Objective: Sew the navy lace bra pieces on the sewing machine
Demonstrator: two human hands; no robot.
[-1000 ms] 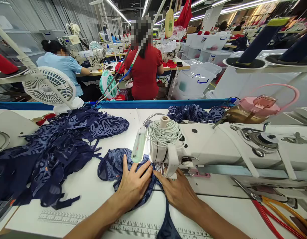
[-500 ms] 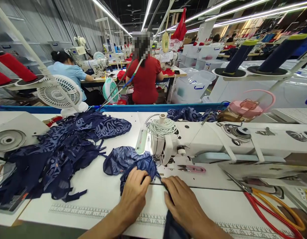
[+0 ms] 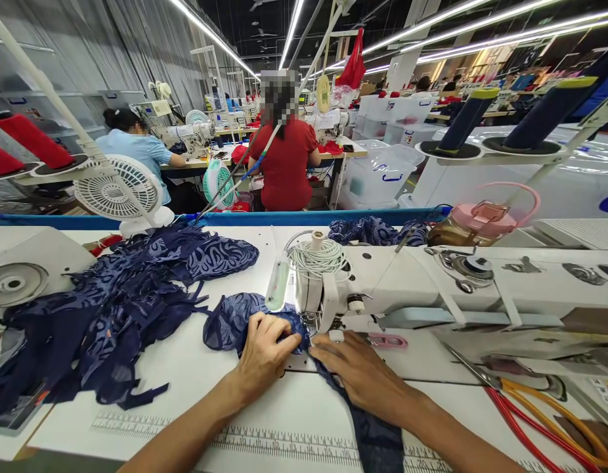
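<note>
A navy patterned lace piece (image 3: 228, 323) lies under the needle area of a white sewing machine (image 3: 311, 295). My left hand (image 3: 267, 348) is closed on this piece just left of the needle, fingers curled and pressing down. Close to the presser foot, my right hand (image 3: 350, 368) has its fingers together on a dark navy fabric strip (image 3: 380, 433), which runs from the needle area down over the front table edge. The fingertips hide part of the seam. Pink-handled thread snips (image 3: 390, 341) lie behind my right hand, partly covered by it.
A heap of navy lace pieces (image 3: 121, 309) covers the left of the table. Orange-handled scissors (image 3: 535, 407) lie at right. A printed ruler (image 3: 279, 447) runs along the front. Behind stand a white fan (image 3: 119, 187) and a pink-lidded bottle (image 3: 478, 220). Two people sit at machines ahead.
Both hands have moved forward, closer to the needle, the right one now partly covering the snips. More of the navy strip shows below my right hand. The view has shifted slightly.
</note>
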